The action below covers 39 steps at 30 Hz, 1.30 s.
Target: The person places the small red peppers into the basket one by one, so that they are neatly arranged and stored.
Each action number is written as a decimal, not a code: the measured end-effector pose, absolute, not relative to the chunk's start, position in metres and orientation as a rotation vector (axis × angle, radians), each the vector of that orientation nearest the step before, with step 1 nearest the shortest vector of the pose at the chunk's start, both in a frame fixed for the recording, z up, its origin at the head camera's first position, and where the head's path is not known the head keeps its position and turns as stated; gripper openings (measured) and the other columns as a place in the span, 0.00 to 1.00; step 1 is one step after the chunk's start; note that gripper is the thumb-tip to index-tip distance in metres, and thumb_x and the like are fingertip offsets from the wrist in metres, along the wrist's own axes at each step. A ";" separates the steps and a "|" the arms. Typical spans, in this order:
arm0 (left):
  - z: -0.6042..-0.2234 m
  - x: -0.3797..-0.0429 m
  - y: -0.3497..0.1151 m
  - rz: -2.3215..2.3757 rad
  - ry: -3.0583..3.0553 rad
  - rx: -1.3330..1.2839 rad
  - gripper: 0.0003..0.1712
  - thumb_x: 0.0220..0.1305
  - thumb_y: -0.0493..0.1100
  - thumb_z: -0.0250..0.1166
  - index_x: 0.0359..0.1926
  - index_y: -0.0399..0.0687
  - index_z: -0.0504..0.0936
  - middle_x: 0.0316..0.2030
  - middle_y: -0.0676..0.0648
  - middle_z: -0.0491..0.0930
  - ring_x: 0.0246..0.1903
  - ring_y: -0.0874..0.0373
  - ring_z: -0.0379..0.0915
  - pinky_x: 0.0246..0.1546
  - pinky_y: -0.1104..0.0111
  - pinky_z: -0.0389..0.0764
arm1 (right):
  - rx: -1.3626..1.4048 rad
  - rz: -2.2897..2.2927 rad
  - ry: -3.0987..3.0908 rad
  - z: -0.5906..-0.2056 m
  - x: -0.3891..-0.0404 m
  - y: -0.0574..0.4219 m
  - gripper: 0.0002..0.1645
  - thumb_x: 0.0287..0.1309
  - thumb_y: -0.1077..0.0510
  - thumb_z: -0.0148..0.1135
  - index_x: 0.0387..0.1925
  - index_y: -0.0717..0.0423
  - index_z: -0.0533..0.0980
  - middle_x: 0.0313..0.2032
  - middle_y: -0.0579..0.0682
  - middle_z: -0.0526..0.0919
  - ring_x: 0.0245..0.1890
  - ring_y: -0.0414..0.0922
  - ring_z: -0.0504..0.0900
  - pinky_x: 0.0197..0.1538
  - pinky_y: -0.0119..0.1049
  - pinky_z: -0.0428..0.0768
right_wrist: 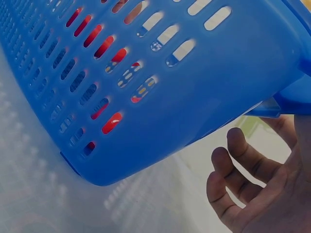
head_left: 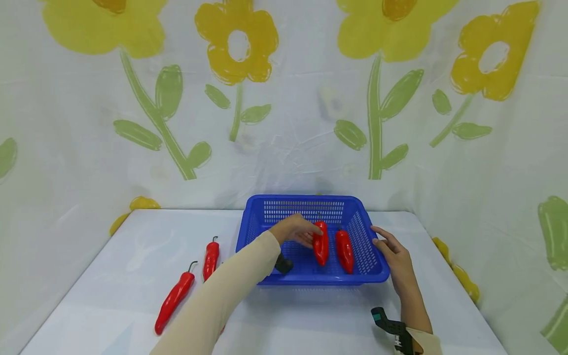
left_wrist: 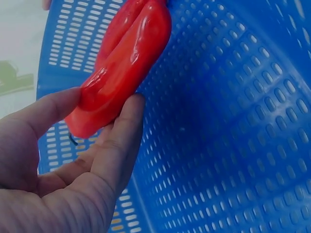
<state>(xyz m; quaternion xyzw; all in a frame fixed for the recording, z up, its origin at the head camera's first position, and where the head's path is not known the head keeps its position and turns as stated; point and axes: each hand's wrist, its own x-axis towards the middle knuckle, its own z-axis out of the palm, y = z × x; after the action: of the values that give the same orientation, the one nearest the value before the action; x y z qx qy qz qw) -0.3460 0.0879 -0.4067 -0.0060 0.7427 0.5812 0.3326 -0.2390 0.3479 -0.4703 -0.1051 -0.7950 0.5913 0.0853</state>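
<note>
My left hand point(head_left: 298, 230) pinches a red pepper point(head_left: 321, 250) between thumb and fingers inside the blue basket point(head_left: 310, 281), while my right hand point(head_left: 396, 257), fingers loosely bent, touches the basket's right rim. I judge the step as laying the pepper down there; next calls for spreading my left fingers, with loose peppers point(head_left: 174, 301) left of the basket.

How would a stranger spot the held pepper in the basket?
On the white table, find the blue basket near the far edge. Around its middle is a red pepper pinched in the person's left grip. That hold sets it apart from the neighbouring pepper, to its right, which nobody is touching.
</note>
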 end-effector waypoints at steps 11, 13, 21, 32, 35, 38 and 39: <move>-0.415 -0.351 0.104 1.469 1.933 -0.056 0.20 0.61 0.32 0.70 0.50 0.25 0.76 0.41 0.31 0.81 0.45 0.38 0.82 0.50 0.51 0.82 | -0.303 1.746 -2.364 -0.468 -0.240 0.347 0.31 0.70 0.38 0.55 0.71 0.40 0.69 0.56 0.59 0.77 0.50 0.49 0.79 0.47 0.29 0.82; -0.418 -0.351 0.106 1.474 1.919 -0.080 0.20 0.61 0.32 0.70 0.51 0.25 0.76 0.41 0.30 0.80 0.45 0.37 0.81 0.50 0.51 0.82 | -0.296 1.737 -2.368 -0.467 -0.240 0.347 0.31 0.70 0.38 0.55 0.71 0.40 0.69 0.56 0.59 0.77 0.50 0.48 0.79 0.47 0.27 0.81; -0.421 -0.352 0.108 1.473 1.920 -0.084 0.19 0.60 0.33 0.71 0.50 0.27 0.77 0.39 0.32 0.81 0.42 0.38 0.83 0.48 0.51 0.83 | -0.288 1.711 -2.371 -0.464 -0.242 0.346 0.30 0.71 0.39 0.55 0.70 0.40 0.69 0.52 0.59 0.78 0.48 0.49 0.78 0.46 0.27 0.81; -0.416 -0.341 0.116 1.260 2.200 0.026 0.32 0.64 0.38 0.70 0.62 0.25 0.68 0.43 0.31 0.82 0.45 0.40 0.83 0.47 0.54 0.84 | -0.307 1.748 -2.371 -0.466 -0.243 0.348 0.30 0.71 0.41 0.54 0.71 0.39 0.68 0.56 0.59 0.76 0.51 0.49 0.78 0.48 0.27 0.81; -0.413 -0.339 0.117 1.234 2.232 0.033 0.34 0.65 0.39 0.69 0.64 0.25 0.65 0.46 0.30 0.82 0.47 0.38 0.82 0.49 0.54 0.83 | -0.322 1.756 -2.373 -0.468 -0.242 0.349 0.30 0.72 0.41 0.54 0.72 0.39 0.68 0.56 0.59 0.76 0.50 0.48 0.78 0.48 0.28 0.81; -0.410 -0.339 0.114 1.206 2.274 0.040 0.30 0.66 0.40 0.67 0.61 0.25 0.69 0.44 0.30 0.82 0.46 0.38 0.83 0.49 0.54 0.83 | -0.327 1.747 -2.383 -0.468 -0.241 0.349 0.30 0.72 0.41 0.54 0.72 0.39 0.68 0.55 0.59 0.76 0.49 0.48 0.77 0.47 0.27 0.81; -0.408 -0.339 0.113 1.219 2.284 0.044 0.27 0.67 0.40 0.67 0.58 0.25 0.71 0.44 0.29 0.82 0.46 0.38 0.83 0.48 0.54 0.83 | -0.327 1.741 -2.383 -0.467 -0.241 0.349 0.30 0.71 0.41 0.54 0.71 0.39 0.68 0.54 0.59 0.76 0.49 0.48 0.77 0.46 0.26 0.81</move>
<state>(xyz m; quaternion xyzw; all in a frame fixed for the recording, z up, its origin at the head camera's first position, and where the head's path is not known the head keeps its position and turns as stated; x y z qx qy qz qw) -0.3393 0.1130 -0.4079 0.0164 0.8488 0.4529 0.2725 -0.2411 0.3493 -0.4671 -0.1096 -0.7996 0.5842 0.0859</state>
